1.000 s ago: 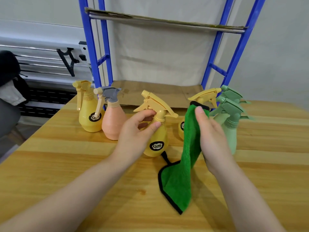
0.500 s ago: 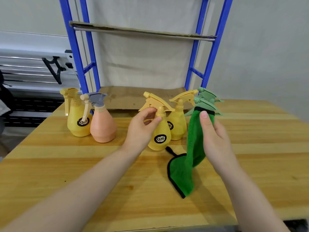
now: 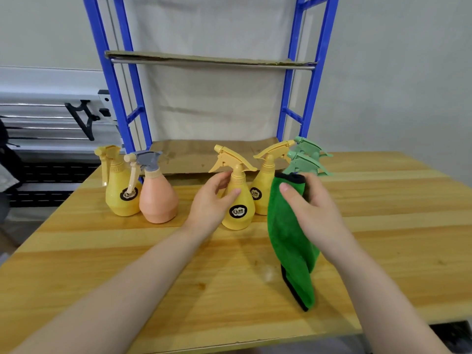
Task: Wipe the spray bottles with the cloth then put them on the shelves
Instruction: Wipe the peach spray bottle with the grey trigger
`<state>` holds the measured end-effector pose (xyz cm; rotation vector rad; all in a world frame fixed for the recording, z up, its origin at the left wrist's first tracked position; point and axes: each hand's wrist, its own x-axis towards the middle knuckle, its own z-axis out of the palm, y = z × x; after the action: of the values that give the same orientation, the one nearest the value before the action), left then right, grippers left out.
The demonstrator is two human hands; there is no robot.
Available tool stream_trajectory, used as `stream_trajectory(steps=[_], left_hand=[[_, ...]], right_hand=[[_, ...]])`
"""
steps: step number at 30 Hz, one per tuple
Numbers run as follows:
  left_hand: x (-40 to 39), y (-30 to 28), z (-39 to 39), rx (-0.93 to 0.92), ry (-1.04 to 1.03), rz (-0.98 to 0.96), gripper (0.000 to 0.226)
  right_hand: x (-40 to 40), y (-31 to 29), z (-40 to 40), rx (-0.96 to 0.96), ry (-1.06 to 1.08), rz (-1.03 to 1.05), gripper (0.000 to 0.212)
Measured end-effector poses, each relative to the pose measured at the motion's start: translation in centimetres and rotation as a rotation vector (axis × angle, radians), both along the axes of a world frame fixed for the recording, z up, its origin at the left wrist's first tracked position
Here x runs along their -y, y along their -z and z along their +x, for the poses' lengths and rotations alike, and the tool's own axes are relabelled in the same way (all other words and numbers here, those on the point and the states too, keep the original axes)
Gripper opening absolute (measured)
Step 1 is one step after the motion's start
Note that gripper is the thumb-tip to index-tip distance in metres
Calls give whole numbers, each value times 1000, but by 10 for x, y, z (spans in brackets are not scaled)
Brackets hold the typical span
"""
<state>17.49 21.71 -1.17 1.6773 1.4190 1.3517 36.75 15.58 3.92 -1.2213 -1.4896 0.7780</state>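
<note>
Bottles stand in a loose row along the far side of the wooden table (image 3: 383, 226), just before the blue shelving rack (image 3: 112, 80), and I read that line-up as a queue waiting for the wipe; none of them sits on a shelf yet, so the lower shelf (image 3: 204, 154) with its cardboard sheet and the upper shelf (image 3: 204, 58) are both free to receive them; my left hand (image 3: 212, 203) curls its fingers and thumb round the neck of the nearest yellow bottle (image 3: 238, 213), just under the trigger, which I judge the sensible place to take it, since the narrow neck gives a firm hold and leaves the round belly bare for wiping; the bottle looks upright, its base on or very near the table; my right hand (image 3: 309, 205) holds the green cloth (image 3: 291, 241) just beside that bottle, thumb pressed on the front of the fabric and the other fingers wrapped behind it, so the cloth hangs in a long fold with its black-edged corner down near the table; behind it stand a second yellow bottle (image 3: 264, 190) and two green bottles (image 3: 306, 157), partly hidden by the cloth; at the left a third yellow bottle (image 3: 120, 192) touches or nearly touches a peach bottle (image 3: 158, 200); I judge the wiping of this first bottle about to start, with nothing finished so far.
</note>
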Motion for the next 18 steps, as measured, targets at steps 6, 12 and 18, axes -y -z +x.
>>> stream_trajectory(steps=[6,12,18], left_hand=[[23,4,-31,-142,2,-60,46],[70,-1,-81,-34,-175,103,15],[81,-20,-121,62,-457,261,9]], right_hand=[[5,7,-16,-38,-64,3,13],[10,13,-54,-48,-137,66,13],[3,24,-100,-170,-148,108,13]])
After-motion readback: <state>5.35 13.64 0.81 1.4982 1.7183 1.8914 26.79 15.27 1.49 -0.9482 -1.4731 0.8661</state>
